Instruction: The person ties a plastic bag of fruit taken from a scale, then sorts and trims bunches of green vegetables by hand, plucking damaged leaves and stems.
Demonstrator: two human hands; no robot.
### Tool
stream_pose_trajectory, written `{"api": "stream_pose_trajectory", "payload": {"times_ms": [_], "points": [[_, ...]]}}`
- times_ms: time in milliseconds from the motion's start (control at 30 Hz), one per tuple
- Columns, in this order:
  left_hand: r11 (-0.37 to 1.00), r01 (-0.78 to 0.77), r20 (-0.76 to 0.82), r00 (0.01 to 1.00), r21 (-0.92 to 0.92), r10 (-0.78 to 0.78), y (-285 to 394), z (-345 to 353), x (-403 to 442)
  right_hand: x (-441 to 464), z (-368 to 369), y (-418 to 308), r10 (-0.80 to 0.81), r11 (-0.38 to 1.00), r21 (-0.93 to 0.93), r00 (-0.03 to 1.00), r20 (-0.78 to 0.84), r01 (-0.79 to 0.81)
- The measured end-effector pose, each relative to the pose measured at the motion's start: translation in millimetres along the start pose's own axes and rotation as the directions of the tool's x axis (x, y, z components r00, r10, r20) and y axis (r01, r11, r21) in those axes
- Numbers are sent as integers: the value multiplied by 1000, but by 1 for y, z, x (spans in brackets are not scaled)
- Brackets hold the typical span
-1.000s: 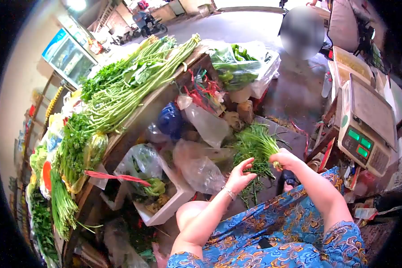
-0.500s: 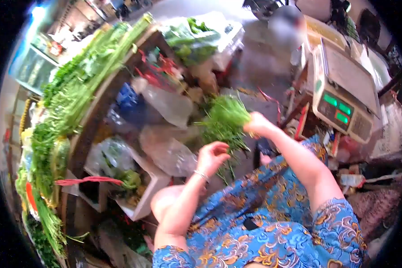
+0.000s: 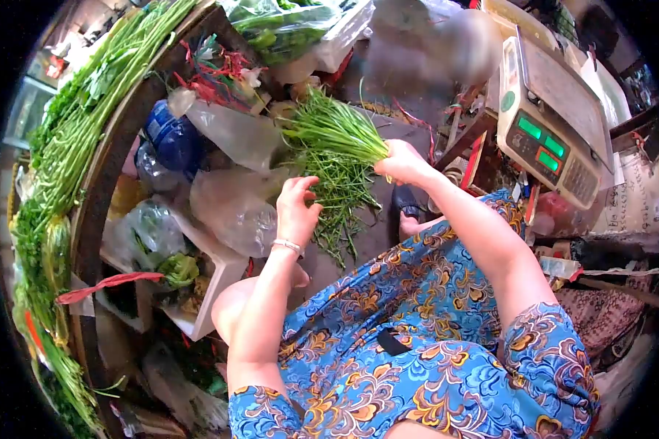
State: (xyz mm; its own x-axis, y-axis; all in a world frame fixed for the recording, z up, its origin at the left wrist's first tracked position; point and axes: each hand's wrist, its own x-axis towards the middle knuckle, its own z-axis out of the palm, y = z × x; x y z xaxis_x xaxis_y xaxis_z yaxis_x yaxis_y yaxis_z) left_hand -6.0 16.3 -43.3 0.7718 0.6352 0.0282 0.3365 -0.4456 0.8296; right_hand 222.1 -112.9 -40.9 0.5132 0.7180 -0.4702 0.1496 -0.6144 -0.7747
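Head view: right hand (image 3: 408,164), fingers wrapped around one end of the green bundle (image 3: 344,130), best grips snugly without crushing; left hand (image 3: 296,214), fingers half-curled and apart, hovers beside loose stalks (image 3: 340,212).

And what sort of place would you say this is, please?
Probably a vegetable stall: a digital scale with a lit display stands at the right, long-stemmed greens are heaped along a counter at the left, and the right hand grips a bunch of thin green stalks.
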Motion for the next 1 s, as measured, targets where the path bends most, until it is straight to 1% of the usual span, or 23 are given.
{"api": "stream_pose_trajectory", "payload": {"times_ms": [33, 67, 100, 167, 200, 233, 267, 300, 367, 400, 433, 500, 533, 567, 633, 667, 733, 767, 800, 833, 867, 900, 1000], "points": [[997, -16, -7, 1000, 70, 16, 1, 0, 1, 0, 0, -2, -49, 999, 14, 998, -31, 49], [997, -9, -6, 1000, 70, 10, -3, -1, 1, 3, -2, 0, -82, 987, 142, 996, 17, 79], [989, -31, 52, 998, 144, 24, -9, -2, 2, 7, -2, 5, -126, 930, 356, 989, 76, 91], [975, -58, 119, 992, 213, 33, -15, 2, -2, 16, -4, 13, -8, 912, 404, 983, 181, -67], [974, -40, 135, 991, 221, 10, -16, 6, -5, 17, -5, 19, 20, 999, -35, 999, 30, -19], [972, -23, 152, 988, 233, -13, -12, 7, -8, 13, -3, 16, -19, 883, -467, 993, -116, -37], [949, -18, 166, 985, 315, -37, -9, 5, -8, 8, -5, 11, 98, 945, -307, 993, -68, -114], [918, -16, 180, 982, 396, -60, -7, 4, -9, 7, -2, 10, 98, 945, -308, 993, -65, -114], [991, 119, 268, 954, 63, -132, -14, 8, -5, 7, 1, 12, 69, 997, 29, 996, 54, -70], [990, 124, 272, 952, 62, -137, -16, 12, -6, 8, 1, 12, 68, 997, -47, 997, 41, -66], [969, 237, 336, 921, -76, -199, -17, 17, -5, 5, 4, 9, 70, 997, -46, 997, 43, -68], [830, 459, 468, 837, -318, -284, -17, 25, -5, -3, 11, 0, 35, 996, -83, 998, 50, -31], [806, 496, 514, 807, -323, -290, -6, 23, -6, -13, 17, -9, 7, 998, -61, 1000, 17, -6], [712, 657, 579, 689, -246, -435, 23, 13, -6, -17, 21, -14, 12, 997, -73, 999, 47, -9], [590, 749, 604, 629, -301, -490, 30, 16, -9, -21, 34, -20, -98, 982, -164, 995, 1, 96], [584, 753, 598, 627, -303, -499, 29, 17, -9, -25, 41, -24, -116, 974, -195, 993, -13, 111], [454, 766, 631, 637, -455, -443, 27, 20, -6, -34, 60, -26, -157, 977, -151, 987, -17, 153], [451, 768, 628, 636, -456, -448, 21, 24, -5, -41, 68, -30, -194, 973, -130, 981, -16, 190], [370, 731, 620, 682, -573, -387, 11, 31, -6, -50, 73, -33, -296, 927, -257, 954, -46, 275], [279, 682, 600, 729, -676, -329, 16, 31, -5, -55, 79, -28, -399, 896, -228, 916, -40, 380], [182, 593, 539, 796, -784, -274, 29, 31, -8, -55, 87, -25, -433, 868, -295, 900, -53, 400], [182, 594, 538, 796, -784, -278, 27, 34, -8, -55, 93, -23, -468, 835, -360, 881, -65, 417], [245, 455, 376, 874, -856, -308, 32, 36, -8, -61, 96, -24, -558, 801, -314, 826, -80, 510]]}}
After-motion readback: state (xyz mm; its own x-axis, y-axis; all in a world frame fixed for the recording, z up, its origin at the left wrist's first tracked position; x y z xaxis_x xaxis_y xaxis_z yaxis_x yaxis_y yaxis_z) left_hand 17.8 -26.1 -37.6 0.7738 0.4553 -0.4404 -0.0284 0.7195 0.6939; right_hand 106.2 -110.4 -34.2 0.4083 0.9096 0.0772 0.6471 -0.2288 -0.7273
